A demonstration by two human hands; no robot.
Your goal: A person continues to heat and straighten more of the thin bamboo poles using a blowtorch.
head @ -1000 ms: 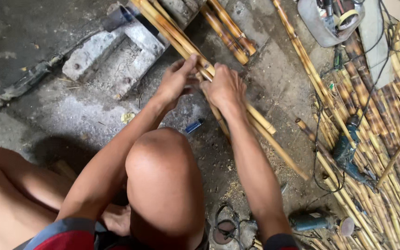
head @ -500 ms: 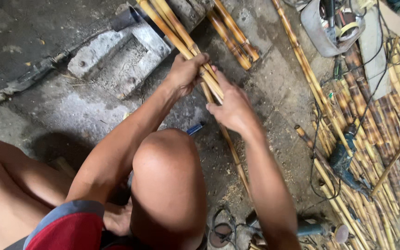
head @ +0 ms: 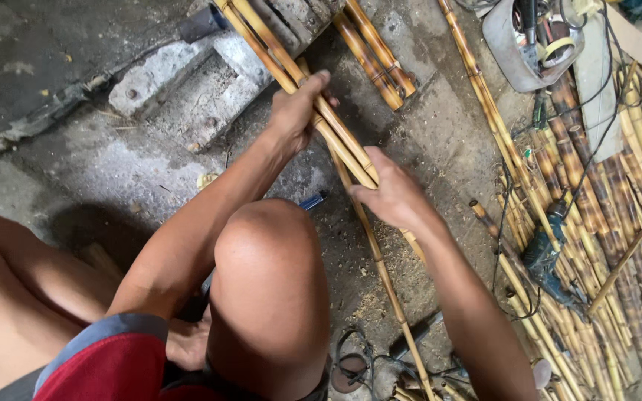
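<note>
I squat on a concrete floor over long yellow-brown bamboo poles (head: 261,37) that run from the top middle toward the lower right. My left hand (head: 295,111) is closed around the bundle of poles farther up. My right hand (head: 391,193) grips the same bundle lower down, fingers wrapped over it. A thinner single bamboo pole (head: 384,278) runs under my right hand down toward the bottom edge. My bare knee (head: 265,245) is just below both hands.
A big heap of bamboo poles (head: 610,223) lies at the right, with a green power drill (head: 551,256) and cables on it. A grey container of tools (head: 532,37) sits top right. Concrete blocks (head: 165,74) lie at top left. Two short bamboo pieces (head: 373,52) rest near the top.
My hands have moved apart along the poles: the left went up the bundle, the right slid down toward me. The poles have shifted and the view has tilted slightly.
</note>
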